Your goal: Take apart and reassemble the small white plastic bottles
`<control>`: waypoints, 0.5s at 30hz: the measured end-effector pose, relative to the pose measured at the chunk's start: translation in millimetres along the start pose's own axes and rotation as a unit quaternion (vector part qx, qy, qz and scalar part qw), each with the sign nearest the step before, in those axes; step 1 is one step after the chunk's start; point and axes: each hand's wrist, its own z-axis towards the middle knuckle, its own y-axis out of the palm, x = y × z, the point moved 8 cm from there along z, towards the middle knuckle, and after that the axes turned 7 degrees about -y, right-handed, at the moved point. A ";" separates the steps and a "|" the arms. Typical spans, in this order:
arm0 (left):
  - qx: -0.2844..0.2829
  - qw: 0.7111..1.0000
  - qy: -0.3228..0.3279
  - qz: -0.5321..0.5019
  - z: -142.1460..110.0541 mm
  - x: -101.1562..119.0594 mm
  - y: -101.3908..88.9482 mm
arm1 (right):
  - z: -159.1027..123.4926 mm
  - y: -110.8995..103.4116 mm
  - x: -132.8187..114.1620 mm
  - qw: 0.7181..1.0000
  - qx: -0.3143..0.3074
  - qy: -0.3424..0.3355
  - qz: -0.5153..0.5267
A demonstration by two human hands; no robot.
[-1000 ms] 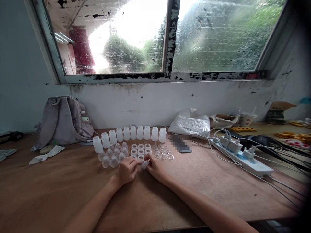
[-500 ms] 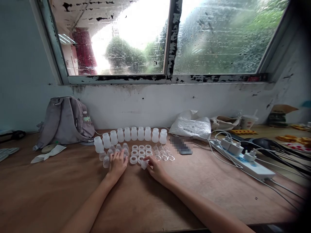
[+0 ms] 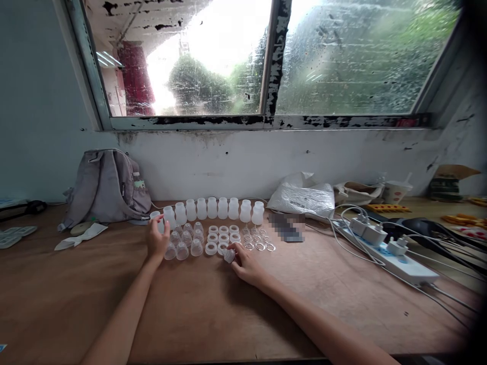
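My left hand (image 3: 157, 242) has its fingers closed around the leftmost translucent white bottle (image 3: 155, 215), covering much of its body. The other bottles (image 3: 212, 208) stand upright in a row to its right. In my right hand (image 3: 245, 264), thumb and fingers pinch a small clear ribbed piece (image 3: 229, 256), just in front of the white rings (image 3: 211, 248). Clear dome-shaped caps (image 3: 197, 247) stand in rows between my hands. Thin clear rings (image 3: 259, 247) lie flat behind and to the right of my right hand.
A grey backpack (image 3: 108, 190) leans on the wall at left, with a white tissue (image 3: 81, 236) before it. At right are a silver padded bag (image 3: 304, 195), a white power strip (image 3: 403, 266) with cables, and a cup (image 3: 395, 191). A blurred-out flat object (image 3: 287, 228) lies beside the thin rings.
My left hand has moved from the clear caps leftward and back to the leftmost bottle, uncovering the caps. My right hand stays nearly in place, its small clear piece turned a little.
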 end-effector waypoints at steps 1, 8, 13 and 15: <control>0.020 0.999 -0.049 -0.009 7.5 -22.2 -3.6 | -0.1 -0.4 -0.4 1.000 -0.004 0.000 -0.003; -0.037 0.968 -0.236 -0.073 13.6 -122.7 20.5 | -0.8 1.0 -2.9 1.000 -0.003 -0.008 -0.015; -0.107 0.966 -0.230 -0.048 10.3 -123.9 37.4 | -0.9 2.6 0.3 1.000 -0.002 -0.008 -0.018; -0.096 0.969 -0.225 -0.032 11.8 -121.5 34.9 | -1.1 1.9 0.3 1.000 -0.001 -0.007 -0.015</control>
